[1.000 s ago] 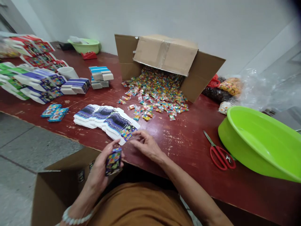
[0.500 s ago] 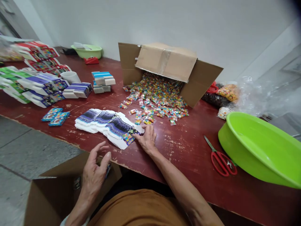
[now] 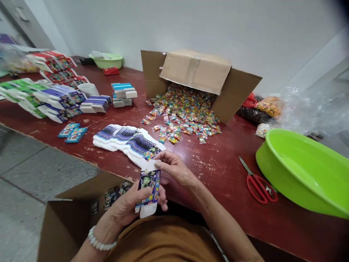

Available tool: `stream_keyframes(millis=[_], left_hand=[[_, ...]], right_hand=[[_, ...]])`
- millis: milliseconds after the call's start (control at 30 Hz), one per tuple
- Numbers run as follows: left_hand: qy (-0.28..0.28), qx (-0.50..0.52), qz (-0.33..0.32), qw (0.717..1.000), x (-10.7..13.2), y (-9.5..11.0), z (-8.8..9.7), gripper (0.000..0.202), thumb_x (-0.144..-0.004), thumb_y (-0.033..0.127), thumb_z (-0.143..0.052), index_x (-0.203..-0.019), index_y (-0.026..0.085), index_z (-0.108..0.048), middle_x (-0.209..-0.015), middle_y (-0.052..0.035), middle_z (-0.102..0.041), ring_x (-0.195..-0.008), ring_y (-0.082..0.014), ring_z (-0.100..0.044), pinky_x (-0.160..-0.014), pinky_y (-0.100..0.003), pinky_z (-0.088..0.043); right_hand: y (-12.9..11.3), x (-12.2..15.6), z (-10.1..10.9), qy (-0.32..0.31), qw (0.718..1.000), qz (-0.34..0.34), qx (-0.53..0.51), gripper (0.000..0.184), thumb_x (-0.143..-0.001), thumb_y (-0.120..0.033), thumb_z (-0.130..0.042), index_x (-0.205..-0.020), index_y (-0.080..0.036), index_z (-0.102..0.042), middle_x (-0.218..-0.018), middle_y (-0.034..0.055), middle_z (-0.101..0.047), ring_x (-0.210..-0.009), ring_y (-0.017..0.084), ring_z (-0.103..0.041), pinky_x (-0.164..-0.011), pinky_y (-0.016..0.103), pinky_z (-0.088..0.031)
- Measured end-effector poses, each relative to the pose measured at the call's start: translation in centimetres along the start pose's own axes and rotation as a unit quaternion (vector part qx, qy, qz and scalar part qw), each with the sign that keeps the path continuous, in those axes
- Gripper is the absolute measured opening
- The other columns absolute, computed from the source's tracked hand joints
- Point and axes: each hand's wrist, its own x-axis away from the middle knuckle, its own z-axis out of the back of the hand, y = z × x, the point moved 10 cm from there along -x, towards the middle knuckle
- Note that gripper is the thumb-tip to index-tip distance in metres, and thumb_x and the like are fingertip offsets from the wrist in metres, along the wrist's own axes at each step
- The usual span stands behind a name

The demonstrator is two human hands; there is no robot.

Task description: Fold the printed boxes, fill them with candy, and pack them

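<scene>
A small purple printed carton with white end flaps is in my left hand, thumb across its front and fingers behind. My right hand pinches the white flap at the carton's upper end. Just beyond my hands lies a fanned row of flat purple cartons on the red table. Behind that row, many small wrapped candies spill out of a cardboard box lying on its side.
Red-handled scissors and a green basin are at the right. Stacked cartons and two blue packets stand left. An open cardboard box below the table edge holds several dark printed packs.
My right hand has come back from the fanned row with one carton. My left hand has moved right and closed around it. The view has shifted slightly.
</scene>
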Motion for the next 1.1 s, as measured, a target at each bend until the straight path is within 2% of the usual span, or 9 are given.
stream_keyframes(millis=[200, 267, 333, 467, 633, 767, 867, 1000, 1100], left_hand=[[0.149, -0.063, -0.057, 0.985, 0.0, 1.1, 1.9, 0.035, -0.067, 0.041, -0.088, -0.083, 0.016, -0.07, -0.065, -0.0026, -0.072, -0.057, -0.0185, -0.069, -0.066, -0.031, -0.055], [0.205, -0.104, -0.087, 0.969, 0.3, 2.0, 2.5, 0.031, -0.069, 0.039, -0.087, -0.079, 0.016, -0.069, -0.062, -0.002, -0.071, -0.052, -0.0168, -0.066, -0.059, -0.029, -0.054], [0.228, -0.124, -0.101, 0.96, 0.4, 2.5, 2.7, 0.031, -0.069, 0.039, -0.087, -0.078, 0.015, -0.07, -0.062, -0.0026, -0.071, -0.051, -0.017, -0.065, -0.055, -0.028, -0.053], [0.256, -0.146, -0.104, 0.95, 0.2, 2.5, 3.5, 0.038, -0.066, 0.041, -0.088, -0.088, 0.014, -0.072, -0.079, -0.0053, -0.076, -0.07, -0.0195, -0.071, -0.065, -0.027, -0.056], [0.325, -0.136, -0.208, 0.912, 1.6, 3.9, 4.4, 0.071, -0.065, 0.037, -0.09, -0.123, 0.024, -0.051, -0.101, -0.0042, -0.077, -0.092, -0.0248, -0.075, -0.074, -0.033, -0.062], [0.343, -0.18, -0.269, 0.882, 2.8, 4.6, 4.1, 0.07, -0.07, 0.036, -0.086, -0.129, 0.025, -0.049, -0.106, -0.0058, -0.078, -0.093, -0.0231, -0.076, -0.08, -0.034, -0.063], [0.346, -0.211, -0.279, 0.871, 3.1, 4.8, 4.4, 0.055, -0.074, 0.039, -0.083, -0.121, 0.022, -0.061, -0.111, -0.0074, -0.077, -0.095, -0.0212, -0.075, -0.082, -0.029, -0.062], [0.328, -0.239, -0.254, 0.878, 2.6, 5.1, 4.9, 0.035, -0.074, 0.043, -0.082, -0.099, 0.021, -0.071, -0.083, -0.0005, -0.076, -0.072, -0.0144, -0.071, -0.064, -0.019, -0.058], [0.319, -0.234, -0.244, 0.885, 2.1, 5.2, 5.0, 0.03, -0.074, 0.044, -0.082, -0.09, 0.021, -0.071, -0.078, 0.0014, -0.074, -0.069, -0.0122, -0.067, -0.062, -0.017, -0.055]], right_hand=[[0.5, 1.3, -1.2, -0.029, 0.998, -0.025, -0.05, 0.055, -0.074, -0.039, -0.083, -0.12, -0.025, -0.055, -0.095, -0.0007, -0.066, -0.055, 0.009, -0.059, -0.048, 0.022, -0.05], [1.0, 1.9, -1.9, -0.043, 0.995, -0.043, -0.079, 0.056, -0.073, -0.038, -0.084, -0.119, -0.025, -0.056, -0.097, -0.0002, -0.067, -0.051, 0.009, -0.059, -0.046, 0.024, -0.051], [1.7, 2.3, -2.6, -0.051, 0.992, -0.065, -0.092, 0.041, -0.078, -0.041, -0.079, -0.108, -0.022, -0.061, -0.079, -0.0032, -0.065, -0.043, 0.009, -0.052, -0.042, 0.024, -0.047], [1.4, 2.2, -0.6, 0.062, 0.998, -0.015, 0.013, 0.023, -0.08, -0.039, -0.074, -0.081, -0.017, -0.067, -0.062, -0.0029, -0.06, -0.052, 0.01, -0.053, -0.05, 0.023, -0.045], [0.0, 2.0, 1.7, 0.159, 0.979, 0.035, 0.119, 0.02, -0.08, -0.031, -0.07, -0.094, -0.018, -0.067, -0.082, 0.0009, -0.069, -0.07, 0.013, -0.062, -0.064, 0.025, -0.049], [0.8, 2.0, 1.6, 0.155, 0.986, 0.036, 0.048, 0.036, -0.078, -0.032, -0.073, -0.11, -0.022, -0.06, -0.083, -0.002, -0.068, -0.072, 0.013, -0.062, -0.067, 0.025, -0.048], [1.2, 2.0, 1.2, 0.134, 0.989, 0.052, 0.025, 0.025, -0.078, -0.035, -0.073, -0.097, -0.021, -0.066, -0.082, -0.0015, -0.067, -0.071, 0.012, -0.059, -0.068, 0.025, -0.046], [2.0, 1.7, 1.4, 0.115, 0.992, 0.022, 0.047, 0.023, -0.077, -0.038, -0.076, -0.077, -0.017, -0.07, -0.076, 0.0001, -0.067, -0.07, 0.012, -0.056, -0.07, 0.026, -0.044], [2.7, 1.3, 1.8, 0.099, 0.995, -0.024, 0.005, 0.029, -0.069, -0.039, -0.084, -0.078, -0.016, -0.07, -0.076, 0.0001, -0.068, -0.068, 0.012, -0.057, -0.068, 0.026, -0.045]])
